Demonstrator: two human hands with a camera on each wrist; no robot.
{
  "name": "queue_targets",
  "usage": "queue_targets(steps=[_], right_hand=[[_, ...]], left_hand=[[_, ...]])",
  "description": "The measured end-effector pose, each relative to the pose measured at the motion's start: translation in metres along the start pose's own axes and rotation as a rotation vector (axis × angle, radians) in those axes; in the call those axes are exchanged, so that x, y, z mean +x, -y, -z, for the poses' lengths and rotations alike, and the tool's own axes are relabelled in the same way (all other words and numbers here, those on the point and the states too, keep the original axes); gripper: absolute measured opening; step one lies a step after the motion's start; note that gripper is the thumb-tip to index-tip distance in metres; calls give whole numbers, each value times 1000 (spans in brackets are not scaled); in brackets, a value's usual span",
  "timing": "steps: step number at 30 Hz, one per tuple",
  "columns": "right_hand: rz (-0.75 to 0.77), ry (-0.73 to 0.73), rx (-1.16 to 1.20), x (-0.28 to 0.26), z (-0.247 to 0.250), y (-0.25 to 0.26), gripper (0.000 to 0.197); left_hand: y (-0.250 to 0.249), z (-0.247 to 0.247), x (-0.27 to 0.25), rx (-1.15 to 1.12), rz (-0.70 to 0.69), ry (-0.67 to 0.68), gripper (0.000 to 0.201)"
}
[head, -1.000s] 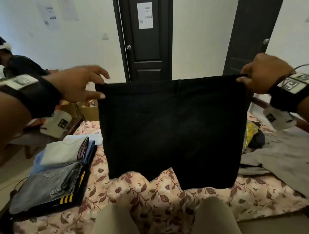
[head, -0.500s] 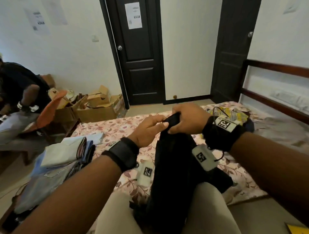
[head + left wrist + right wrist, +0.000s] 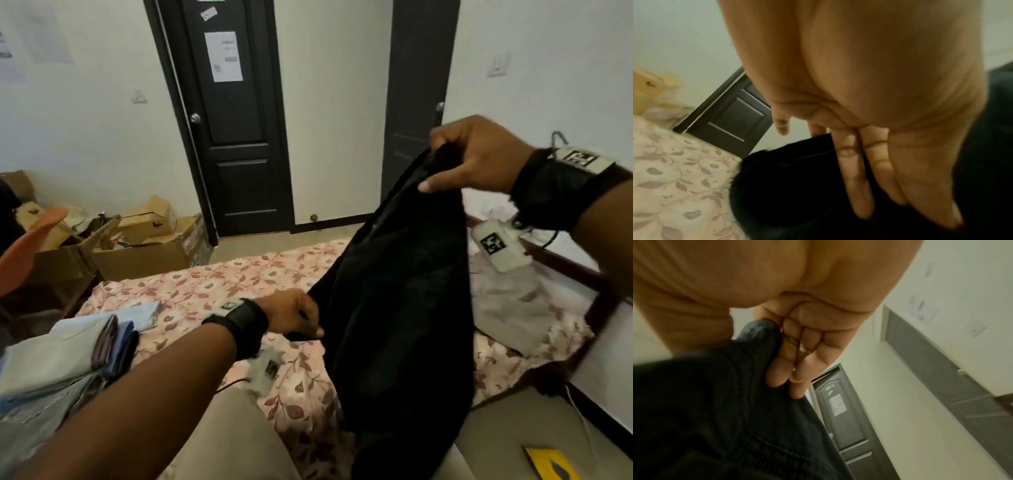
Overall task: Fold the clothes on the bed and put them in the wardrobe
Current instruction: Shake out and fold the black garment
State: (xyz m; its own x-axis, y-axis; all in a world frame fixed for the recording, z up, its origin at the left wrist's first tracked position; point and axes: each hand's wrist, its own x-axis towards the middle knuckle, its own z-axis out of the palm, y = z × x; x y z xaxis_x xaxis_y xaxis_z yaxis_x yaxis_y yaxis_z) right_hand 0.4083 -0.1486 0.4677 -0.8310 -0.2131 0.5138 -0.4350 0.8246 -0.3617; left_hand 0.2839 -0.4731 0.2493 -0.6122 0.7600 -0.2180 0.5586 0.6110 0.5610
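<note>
Right hand (image 3: 474, 156) pinches the black shorts (image 3: 397, 308) at 1 o'clock w/ fingers curled; left hand (image 3: 294, 313) lies flat, fingers straight, vs their edge. Folded stack (image 3: 65, 356) on bed (image 3: 212, 284) at 9; grey garment (image 3: 510, 308) at 3 unfolded, wardrobe step left.

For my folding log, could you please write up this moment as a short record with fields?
garment in hand: black shorts, hanging doubled lengthwise above the bed
right hand: pinches the waistband end, held high
left hand: lower, fingers flat against the hanging side of the shorts
bed: floral sheet
folded pile: at the left edge of the bed, several garments stacked
unfolded clothes: grey garment lying loose on the right side of the bed
wardrobe: not identifiable in view
</note>
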Motion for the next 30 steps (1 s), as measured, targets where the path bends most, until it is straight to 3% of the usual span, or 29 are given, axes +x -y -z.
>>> queue_targets(steps=[2,3,5,6,7,9,11,13,16,19,23,25,27,30], right_hand=[[-90,-62,-51,-7,30,-12,64],[-119,-55,-151,-10,40,-16,64],[-126,18,-452,-16,53,-24,48],[-107,82,-585,-17,57,-28,41],[-85,137,-695,-19,62,-31,39],[-106,188,-830,-26,82,-38,38],[-205,189,-935,-40,103,-47,32],[-369,242,-1041,-57,119,-57,21],[-467,340,-1079,-74,124,-75,24],[-518,360,-1022,-77,116,-86,36],[-559,449,-984,-68,97,-96,48],[-546,385,-876,-64,86,-93,40],[-499,318,-790,-56,70,-83,50],[-524,391,-1121,-40,37,-68,82]], left_hand=[[6,-10,9,231,-31,78,9],[7,-14,16,397,-62,66,21],[6,-15,29,614,-89,-23,56],[7,-6,35,645,-106,-101,64],[7,7,41,647,-131,-176,63],[9,42,45,748,-244,-325,41],[11,83,48,847,-432,-459,50],[7,121,44,842,-565,-458,53],[-10,170,28,699,-522,-438,52],[-29,197,9,539,-530,-530,28],[-33,216,-17,531,-565,-749,42],[-27,221,-24,583,-485,-863,49],[-27,218,-28,648,-381,-949,53],[-33,215,-30,632,-184,-1016,42]])
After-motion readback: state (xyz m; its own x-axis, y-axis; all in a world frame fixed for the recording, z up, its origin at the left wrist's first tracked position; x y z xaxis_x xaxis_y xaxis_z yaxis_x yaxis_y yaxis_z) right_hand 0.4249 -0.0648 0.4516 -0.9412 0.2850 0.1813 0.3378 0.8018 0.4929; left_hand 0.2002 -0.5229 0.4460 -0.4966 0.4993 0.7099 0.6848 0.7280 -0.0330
